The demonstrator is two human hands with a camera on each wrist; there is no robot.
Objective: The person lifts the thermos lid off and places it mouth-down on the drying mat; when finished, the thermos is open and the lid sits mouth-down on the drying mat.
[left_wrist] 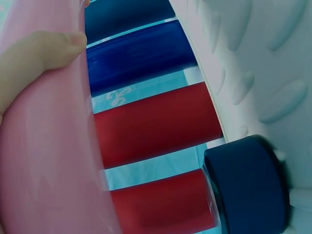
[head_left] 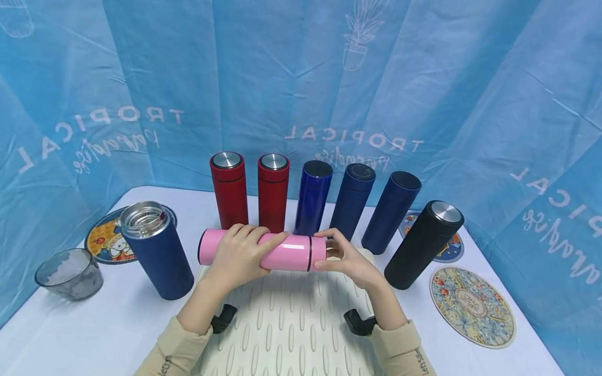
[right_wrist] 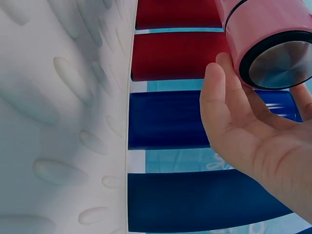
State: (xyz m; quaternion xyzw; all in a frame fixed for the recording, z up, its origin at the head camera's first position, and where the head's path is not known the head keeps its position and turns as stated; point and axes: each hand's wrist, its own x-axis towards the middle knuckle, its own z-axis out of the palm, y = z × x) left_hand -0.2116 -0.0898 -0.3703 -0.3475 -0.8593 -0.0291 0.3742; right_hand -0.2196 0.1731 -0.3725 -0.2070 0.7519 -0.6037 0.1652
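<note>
Head view: my left hand (head_left: 242, 254) clamps the pink flask (head_left: 295, 255) toward nine o'clock, my right hand (head_left: 350, 261) pinches its cap (head_left: 318, 250) toward three; I'd best twist squarely

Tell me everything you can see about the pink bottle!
The pink thermos bottle is a smooth, shiny cylinder that looks like painted metal. Its cap is on, with a black band below it and a black-rimmed silver disc on top. There's black edging at the base too. It's held sideways above the white patterned mat: the left hand grips its body, the right hand holds the cap.
</note>
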